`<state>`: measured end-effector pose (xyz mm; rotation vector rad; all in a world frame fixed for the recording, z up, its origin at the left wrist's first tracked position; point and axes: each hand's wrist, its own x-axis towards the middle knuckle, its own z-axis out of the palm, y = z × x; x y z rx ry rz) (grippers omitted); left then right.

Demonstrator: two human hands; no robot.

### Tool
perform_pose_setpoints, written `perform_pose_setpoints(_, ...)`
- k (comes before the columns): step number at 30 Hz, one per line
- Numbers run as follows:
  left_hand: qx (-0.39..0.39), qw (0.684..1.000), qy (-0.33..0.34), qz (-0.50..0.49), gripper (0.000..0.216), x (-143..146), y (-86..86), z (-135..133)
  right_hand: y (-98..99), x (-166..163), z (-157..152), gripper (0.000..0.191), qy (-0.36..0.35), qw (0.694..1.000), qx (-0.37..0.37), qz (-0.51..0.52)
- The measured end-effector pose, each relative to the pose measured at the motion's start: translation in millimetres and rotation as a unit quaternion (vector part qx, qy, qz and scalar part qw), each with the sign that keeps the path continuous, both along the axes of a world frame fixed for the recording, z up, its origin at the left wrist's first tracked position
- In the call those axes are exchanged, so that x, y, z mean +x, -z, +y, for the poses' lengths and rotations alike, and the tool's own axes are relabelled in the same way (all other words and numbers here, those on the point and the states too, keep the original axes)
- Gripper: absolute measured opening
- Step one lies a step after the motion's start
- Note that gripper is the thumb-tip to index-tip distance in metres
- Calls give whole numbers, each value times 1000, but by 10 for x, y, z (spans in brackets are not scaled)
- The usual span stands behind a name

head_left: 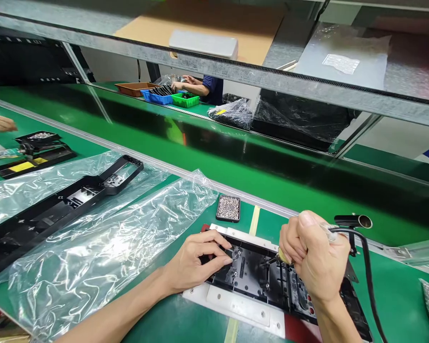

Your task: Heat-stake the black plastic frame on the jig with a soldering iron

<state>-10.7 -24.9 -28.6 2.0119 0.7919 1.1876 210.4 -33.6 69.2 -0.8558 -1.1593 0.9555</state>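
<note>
A long black plastic housing (243, 274) lies in a white fixture (241, 305) on the green bench. My left hand (202, 259) is at the housing's left end, its fingers bent over the part and the thumb near the index finger. In my right hand (314, 252) is a corded electric screwdriver (282, 256), gripped in a fist. Its bit points down and left into the middle of the housing; whether it meets a screw I cannot tell. Just beyond the fixture sits a small black tray (228, 208) full of tiny metal screws.
On the left, another long black housing (57, 209) lies on clear plastic film (128, 238). A metal tube holder (353, 221) stands behind my right hand. A shelf (214, 64) crosses above. A person's hand (0, 122) is at far left; another person works beyond, beside coloured bins (186, 100).
</note>
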Motion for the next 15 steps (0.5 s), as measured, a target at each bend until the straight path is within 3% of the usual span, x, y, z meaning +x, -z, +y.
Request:
perform_pose_setpoints(9,5,1000,-2,15,13,-7,25,-3,-17,-18,21,55,-19,1000,-6,7)
perform_pose_setpoints(15,82,994,10,72,11,-28,-82,24,22,-8,17,53,-25,1000,3,6)
